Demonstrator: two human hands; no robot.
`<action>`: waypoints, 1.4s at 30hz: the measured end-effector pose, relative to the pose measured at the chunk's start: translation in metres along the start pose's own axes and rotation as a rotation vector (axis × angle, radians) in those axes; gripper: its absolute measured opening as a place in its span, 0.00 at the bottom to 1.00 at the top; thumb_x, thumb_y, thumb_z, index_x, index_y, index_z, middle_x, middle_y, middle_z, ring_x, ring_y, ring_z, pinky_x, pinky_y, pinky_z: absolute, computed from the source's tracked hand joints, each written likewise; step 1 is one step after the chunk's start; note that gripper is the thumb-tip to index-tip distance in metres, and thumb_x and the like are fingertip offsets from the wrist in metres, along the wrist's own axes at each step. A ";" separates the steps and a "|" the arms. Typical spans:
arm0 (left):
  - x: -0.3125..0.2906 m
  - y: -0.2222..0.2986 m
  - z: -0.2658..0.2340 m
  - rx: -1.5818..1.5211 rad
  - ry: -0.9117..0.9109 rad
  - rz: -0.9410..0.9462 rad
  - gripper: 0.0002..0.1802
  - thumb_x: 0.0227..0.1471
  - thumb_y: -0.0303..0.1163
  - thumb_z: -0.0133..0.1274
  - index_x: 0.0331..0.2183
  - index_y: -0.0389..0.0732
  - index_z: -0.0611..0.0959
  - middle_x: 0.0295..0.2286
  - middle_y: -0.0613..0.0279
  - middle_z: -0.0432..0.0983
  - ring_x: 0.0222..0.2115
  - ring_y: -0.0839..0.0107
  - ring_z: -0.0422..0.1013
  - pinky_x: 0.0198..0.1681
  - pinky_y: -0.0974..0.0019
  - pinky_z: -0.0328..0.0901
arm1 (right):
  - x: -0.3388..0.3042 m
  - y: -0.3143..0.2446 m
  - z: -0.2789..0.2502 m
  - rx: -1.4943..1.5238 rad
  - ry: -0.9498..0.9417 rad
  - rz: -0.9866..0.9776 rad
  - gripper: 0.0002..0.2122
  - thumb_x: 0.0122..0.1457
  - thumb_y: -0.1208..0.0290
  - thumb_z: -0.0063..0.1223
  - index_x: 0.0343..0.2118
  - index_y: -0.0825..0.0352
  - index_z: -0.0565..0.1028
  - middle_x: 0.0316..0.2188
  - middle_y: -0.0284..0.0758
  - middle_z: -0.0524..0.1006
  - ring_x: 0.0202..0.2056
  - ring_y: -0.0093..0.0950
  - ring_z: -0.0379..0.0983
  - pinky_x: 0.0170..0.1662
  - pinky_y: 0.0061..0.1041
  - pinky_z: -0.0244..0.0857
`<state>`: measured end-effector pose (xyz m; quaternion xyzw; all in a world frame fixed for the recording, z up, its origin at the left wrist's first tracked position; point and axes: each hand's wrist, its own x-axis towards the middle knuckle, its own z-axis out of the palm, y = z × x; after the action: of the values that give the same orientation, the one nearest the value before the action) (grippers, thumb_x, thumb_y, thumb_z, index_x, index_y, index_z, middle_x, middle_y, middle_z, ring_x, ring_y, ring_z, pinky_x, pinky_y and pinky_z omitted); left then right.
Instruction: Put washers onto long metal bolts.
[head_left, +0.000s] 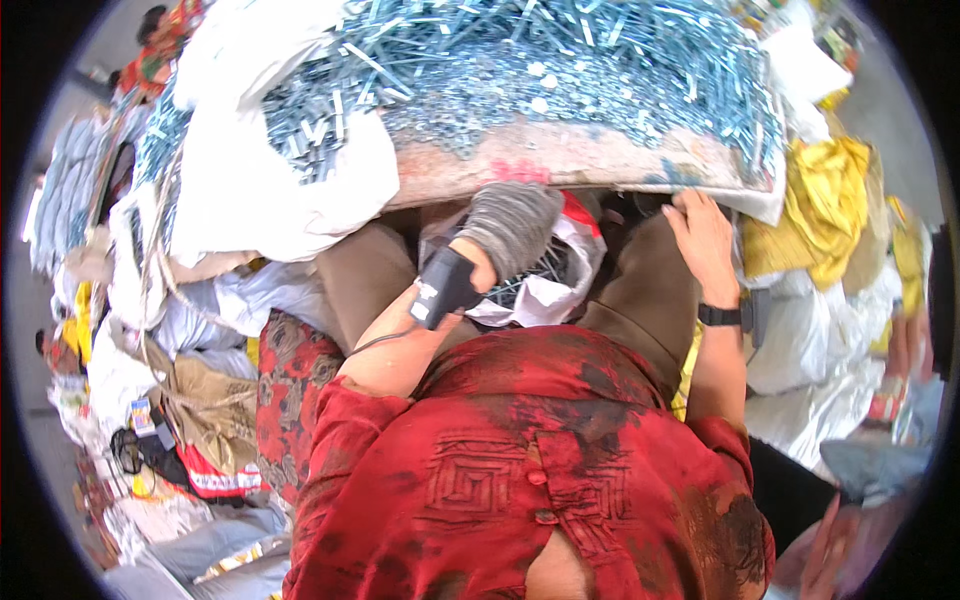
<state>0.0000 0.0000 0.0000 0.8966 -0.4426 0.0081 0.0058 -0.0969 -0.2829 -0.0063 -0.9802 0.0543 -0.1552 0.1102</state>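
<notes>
My left hand (512, 228) wears a grey knitted glove and is curled closed over the mouth of a white bag (560, 295) between my knees. Its fingertips are hidden, so whatever it may hold does not show. Thin metal strips (540, 275) lie inside that bag. A wooden board (560, 150) in front of me bears a big heap of shiny blue-grey metal strips (560, 60), with small bits along its near side. My bare right hand (703, 240) rests at the board's near edge, fingers bent and lightly apart, with nothing visible in it.
A white sack (290, 190) drapes over the board's left side. Yellow sacks (815, 210) are piled at the right, above white plastic sacks (815, 340). A brown sack (210, 400) and a cord lie at the left. Another person (160, 45) is at the far left.
</notes>
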 end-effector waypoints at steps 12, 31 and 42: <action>-0.088 -0.090 -0.128 0.388 0.780 -0.300 0.09 0.48 0.32 0.52 0.34 0.42 0.79 0.33 0.60 0.77 0.35 0.60 0.75 0.32 0.56 0.69 | -0.006 0.017 0.022 0.074 0.165 -0.067 0.04 0.59 0.72 0.53 0.33 0.66 0.74 0.33 0.40 0.73 0.40 0.45 0.70 0.43 0.41 0.63; -0.289 -0.093 -0.179 0.345 1.185 -1.156 0.11 0.57 0.31 0.55 0.39 0.33 0.83 0.35 0.51 0.82 0.35 0.58 0.78 0.41 0.61 0.70 | -0.010 -0.024 -0.007 0.114 0.463 -0.220 0.13 0.50 0.79 0.57 0.40 0.69 0.73 0.41 0.43 0.72 0.47 0.46 0.69 0.51 0.42 0.63; -0.303 -0.087 -0.172 0.273 1.233 -1.110 0.11 0.58 0.31 0.55 0.40 0.34 0.82 0.36 0.51 0.82 0.35 0.60 0.78 0.42 0.61 0.70 | -0.007 -0.013 0.004 0.155 0.417 -0.181 0.07 0.50 0.81 0.54 0.33 0.70 0.75 0.44 0.42 0.74 0.52 0.45 0.68 0.54 0.41 0.64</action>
<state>-0.1169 0.2961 0.1654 0.8120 0.1502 0.5460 0.1413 -0.1010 -0.2684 -0.0087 -0.9164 -0.0241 -0.3672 0.1574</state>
